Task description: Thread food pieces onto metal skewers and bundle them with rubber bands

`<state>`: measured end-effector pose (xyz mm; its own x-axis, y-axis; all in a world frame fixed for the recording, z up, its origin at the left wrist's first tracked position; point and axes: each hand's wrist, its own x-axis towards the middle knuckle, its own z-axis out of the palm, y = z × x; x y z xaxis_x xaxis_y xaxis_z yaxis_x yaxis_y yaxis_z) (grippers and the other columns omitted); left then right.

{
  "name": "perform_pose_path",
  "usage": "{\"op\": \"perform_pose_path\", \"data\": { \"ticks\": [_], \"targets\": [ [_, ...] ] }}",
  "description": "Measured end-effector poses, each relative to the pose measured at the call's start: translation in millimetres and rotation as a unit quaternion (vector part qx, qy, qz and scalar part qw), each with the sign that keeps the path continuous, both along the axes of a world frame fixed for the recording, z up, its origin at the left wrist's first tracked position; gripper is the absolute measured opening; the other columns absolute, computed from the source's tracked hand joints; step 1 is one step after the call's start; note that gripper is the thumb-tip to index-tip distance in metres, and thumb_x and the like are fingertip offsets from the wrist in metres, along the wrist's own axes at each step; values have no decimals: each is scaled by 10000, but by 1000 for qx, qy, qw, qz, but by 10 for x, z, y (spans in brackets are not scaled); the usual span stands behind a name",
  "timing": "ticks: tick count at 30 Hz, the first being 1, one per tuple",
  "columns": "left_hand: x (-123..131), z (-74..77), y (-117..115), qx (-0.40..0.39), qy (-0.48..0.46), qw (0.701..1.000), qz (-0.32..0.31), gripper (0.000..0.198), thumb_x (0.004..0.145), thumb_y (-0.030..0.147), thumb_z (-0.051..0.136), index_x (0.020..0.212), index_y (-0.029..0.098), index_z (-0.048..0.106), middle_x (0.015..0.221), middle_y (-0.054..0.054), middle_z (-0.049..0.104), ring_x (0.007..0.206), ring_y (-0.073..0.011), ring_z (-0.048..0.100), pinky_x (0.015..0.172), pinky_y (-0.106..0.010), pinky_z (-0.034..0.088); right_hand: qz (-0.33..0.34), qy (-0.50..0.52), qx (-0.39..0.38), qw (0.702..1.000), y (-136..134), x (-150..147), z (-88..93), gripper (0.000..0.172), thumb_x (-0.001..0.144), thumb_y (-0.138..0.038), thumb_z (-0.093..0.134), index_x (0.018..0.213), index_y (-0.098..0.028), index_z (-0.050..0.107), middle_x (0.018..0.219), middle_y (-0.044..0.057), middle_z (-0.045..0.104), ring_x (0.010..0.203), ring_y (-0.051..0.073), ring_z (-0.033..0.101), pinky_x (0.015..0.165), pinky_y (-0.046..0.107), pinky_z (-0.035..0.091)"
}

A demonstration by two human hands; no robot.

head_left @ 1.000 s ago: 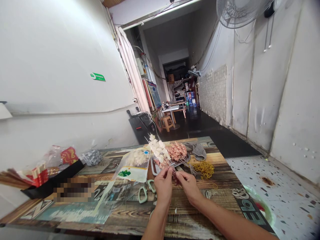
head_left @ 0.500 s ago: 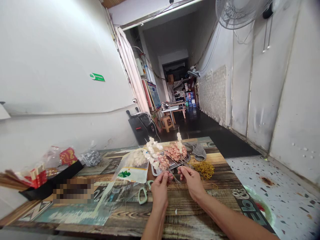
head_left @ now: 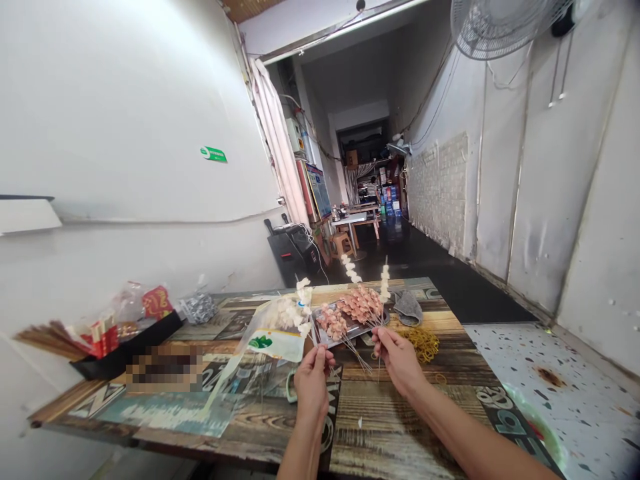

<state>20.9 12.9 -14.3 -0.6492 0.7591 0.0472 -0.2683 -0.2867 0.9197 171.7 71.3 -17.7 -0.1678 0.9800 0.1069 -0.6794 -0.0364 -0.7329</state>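
Skewers threaded with white pieces, raised above the tabletop point(head_left: 380, 433): upright skewer point(head_left: 385, 283) at right, slanting skewer point(head_left: 351, 272) beside it, left skewer point(head_left: 303, 293) in front of the plastic bag point(head_left: 280, 343). Judged light; rods thin and stiff; pieces soft, probably moist and slippery, liable to tear or slide if squeezed. Best hold: bare lower rod, clear of the pieces. Caution at the upper tips, likely sharp.

Right hand point(head_left: 400, 357): fingers pinched on the upright skewer's bare lower rod; slanting skewer running down towards the same grip, unable to confirm contact. Left hand point(head_left: 311, 383): fingers closed, apparently on the left skewer's lower end, mostly hidden.

Just beyond, between the hands: metal-looking tray point(head_left: 356, 330) with pink meat skewers point(head_left: 363, 305), bare rods jutting over the near rim. By the left hand: scissors handle point(head_left: 289, 388), partly covered. Beyond the right wrist: heap of yellow elastic bands point(head_left: 425, 343); farther back, grey cloth point(head_left: 407, 309). Far left: black box point(head_left: 140, 347).
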Motion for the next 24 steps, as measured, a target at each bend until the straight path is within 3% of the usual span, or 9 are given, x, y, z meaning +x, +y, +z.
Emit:
{"op": "perform_pose_path", "data": {
  "ticks": [11, 16, 21, 24],
  "targets": [
    [236, -8, -15, 11, -11, 998, -62, 419, 554, 404, 772, 842, 118, 666, 729, -62, 690, 659, -149, 633, 633, -244, 500, 68, -163, 103, 979, -219, -172, -173, 333, 714, -463, 607, 755, -138, 668, 645, 13, 566, 543, 103, 445, 522, 236, 357],
    [303, -75, 30, 25, -21, 998, -49, 405, 561, 380, 774, 854, 116, 685, 779, -79, 700, 697, -156, 635, 679, -269, 506, 13, -329, 259, 908, -298, -160, -172, 357, 830, -347, 458, 544, -155, 553, 539, -14, 451, 544, 110, 408, 529, 234, 310],
    [298, -162, 51, 24, 21, 998, -46, 369, 594, 361, 760, 889, 147, 703, 871, -66, 705, 773, -138, 625, 749, -252, 485, -32, -400, 332, 854, -342, -120, -159, 313, 861, -251, 401, 602, -167, 555, 606, 4, 512, 607, 127, 460, 589, 236, 344],
    [295, -140, 50, 29, 45, 997, -60, 351, 612, 364, 750, 876, 136, 708, 870, -75, 706, 790, -159, 630, 783, -285, 484, -48, -417, 383, 823, -309, -80, -117, 291, 873, -233, 389, 667, -172, 585, 653, 20, 534, 656, 141, 476, 626, 241, 365]
  ]
}}
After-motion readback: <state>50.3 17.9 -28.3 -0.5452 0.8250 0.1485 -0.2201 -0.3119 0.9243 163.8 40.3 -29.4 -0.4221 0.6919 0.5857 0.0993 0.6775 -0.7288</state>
